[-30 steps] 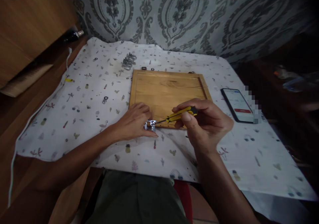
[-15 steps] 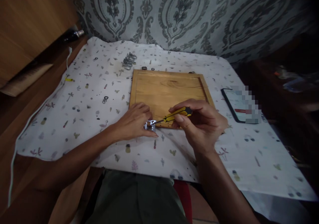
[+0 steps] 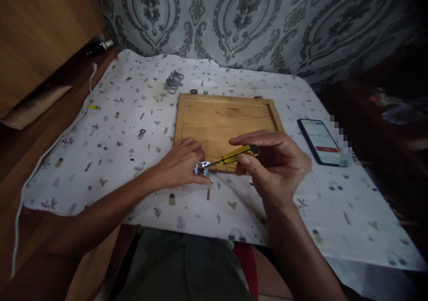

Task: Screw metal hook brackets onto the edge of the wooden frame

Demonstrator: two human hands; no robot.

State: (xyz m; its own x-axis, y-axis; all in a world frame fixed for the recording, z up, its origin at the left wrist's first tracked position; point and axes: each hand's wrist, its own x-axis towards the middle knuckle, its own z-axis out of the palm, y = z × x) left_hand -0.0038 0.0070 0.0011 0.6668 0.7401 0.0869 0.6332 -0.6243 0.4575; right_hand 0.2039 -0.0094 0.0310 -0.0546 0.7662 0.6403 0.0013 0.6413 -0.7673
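Being grasped, in the head view, by the right grip point(image 3: 279, 167), a yellow-and-black screwdriver point(image 3: 233, 155) is angled down to the left, its tip directed at a shiny metal fitting point(image 3: 205, 169). The handle is clasped between thumb and fingers; exactly where the tip is seated cannot be made out. The fitting is located at the near edge of a wooden panel point(image 3: 230, 120), left of the middle, between the thumb and forefinger of the left grip point(image 3: 182, 162). That grip is laid over the panel's near left part, the thumb stretched out on the near side; whether it is clenched on the fitting cannot be told. The panel is laid flat on a cloth-covered tabletop point(image 3: 200, 216). Grey metal pieces point(image 3: 173, 82) are clustered beyond its far left corner. To its right, a phone point(image 3: 321, 141) is set face up, the screen lit.
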